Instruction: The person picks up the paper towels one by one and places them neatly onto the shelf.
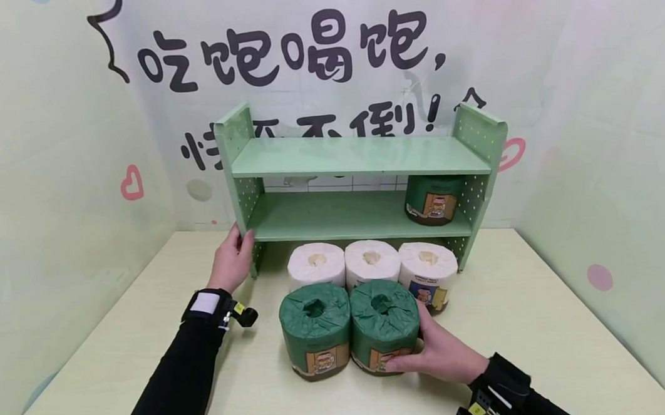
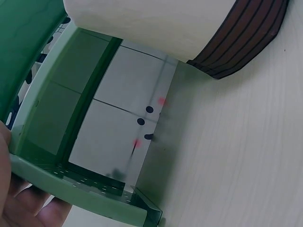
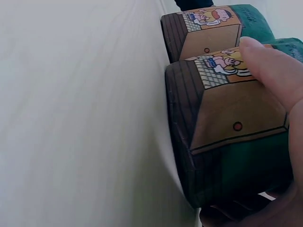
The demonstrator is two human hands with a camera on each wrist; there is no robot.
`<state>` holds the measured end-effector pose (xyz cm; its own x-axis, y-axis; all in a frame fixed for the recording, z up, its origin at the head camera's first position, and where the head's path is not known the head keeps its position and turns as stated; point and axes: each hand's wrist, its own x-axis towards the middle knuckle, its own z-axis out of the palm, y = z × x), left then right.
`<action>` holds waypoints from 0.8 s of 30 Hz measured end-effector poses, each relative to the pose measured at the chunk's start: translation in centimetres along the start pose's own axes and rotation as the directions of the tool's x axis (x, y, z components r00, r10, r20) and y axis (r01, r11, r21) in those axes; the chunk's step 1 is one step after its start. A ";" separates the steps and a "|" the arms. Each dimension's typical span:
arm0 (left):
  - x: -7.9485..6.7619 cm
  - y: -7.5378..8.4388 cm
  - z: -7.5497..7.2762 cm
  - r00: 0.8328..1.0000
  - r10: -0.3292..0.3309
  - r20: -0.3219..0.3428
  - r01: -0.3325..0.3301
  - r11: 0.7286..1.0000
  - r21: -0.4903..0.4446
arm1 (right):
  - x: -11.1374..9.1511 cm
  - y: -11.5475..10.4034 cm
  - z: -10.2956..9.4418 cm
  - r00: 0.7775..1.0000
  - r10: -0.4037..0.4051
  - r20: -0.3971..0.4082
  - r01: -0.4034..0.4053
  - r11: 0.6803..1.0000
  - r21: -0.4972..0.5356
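Note:
My right hand grips the right one of two green-wrapped toilet rolls, thumb on the front and fingers round its right side. Next to it stands the left green toilet roll. In the right wrist view my thumb lies over the picture on the held toilet roll, whose base is right at the tabletop. My left hand holds the left side panel of a green two-tier shelf. The left wrist view shows fingers behind the panel edge.
Three white toilet rolls stand in a row behind the green pair, in front of the shelf. Another green toilet roll sits at the right end of the lower tier. A printed backdrop rises behind the pale table.

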<state>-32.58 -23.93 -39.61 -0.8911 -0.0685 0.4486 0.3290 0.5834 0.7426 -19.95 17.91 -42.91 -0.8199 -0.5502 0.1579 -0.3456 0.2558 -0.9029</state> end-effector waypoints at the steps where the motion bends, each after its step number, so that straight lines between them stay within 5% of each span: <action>1: 0.0 0.0 0.0 1.000 0.002 0.000 -0.002 1.000 0.000 | 0.0 -0.1 0.0 1.000 0.004 -0.001 -0.004 1.000 0.003; 24: 0.0 0.1 0.0 1.000 -0.001 -0.001 0.001 1.000 0.000 | 0.1 -0.5 -0.2 1.000 -0.009 0.000 0.009 1.000 0.022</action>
<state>-32.53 -23.89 -39.58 -0.8909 -0.0697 0.4488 0.3286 0.5833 0.7428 -19.95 17.87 -42.37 -0.8171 -0.5521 0.1661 -0.3428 0.2338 -0.9098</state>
